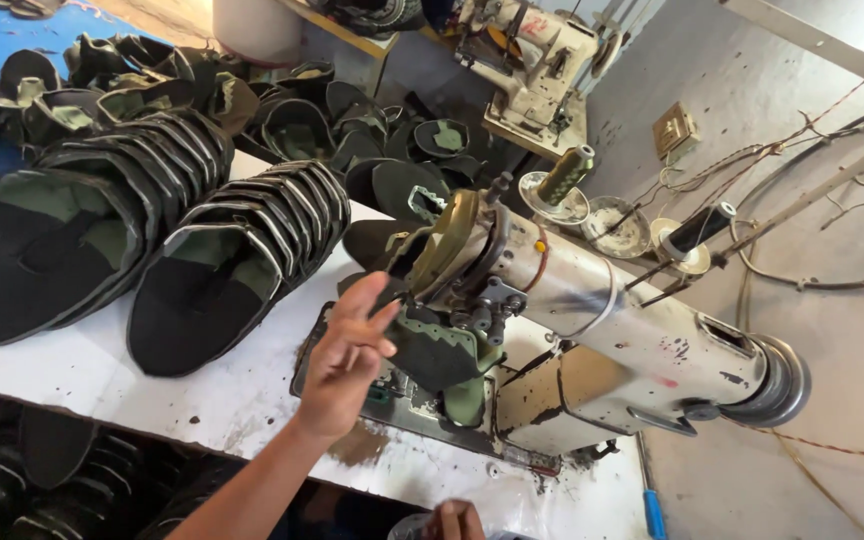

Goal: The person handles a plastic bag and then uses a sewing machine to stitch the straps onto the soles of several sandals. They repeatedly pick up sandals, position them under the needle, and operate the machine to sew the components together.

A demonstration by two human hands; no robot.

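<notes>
My left hand (345, 362) is raised in front of the head of a grey sewing machine (602, 320). Its fingers are spread and touch the edge of a black and green fabric piece (437, 350) that sits under the machine's needle area. I cannot see any grip on the fabric. My right hand (455, 521) shows only at the bottom edge, fingers curled, next to something clear and plastic; what it holds is hidden.
Two long stacks of black and green cap pieces (242, 250) lie on the white table (202, 400), with more loose pieces (102, 85) behind on a blue surface. Thread spools (564, 175) stand behind the machine. A second sewing machine (532, 60) is at the back. Cables (832, 170) run along the right.
</notes>
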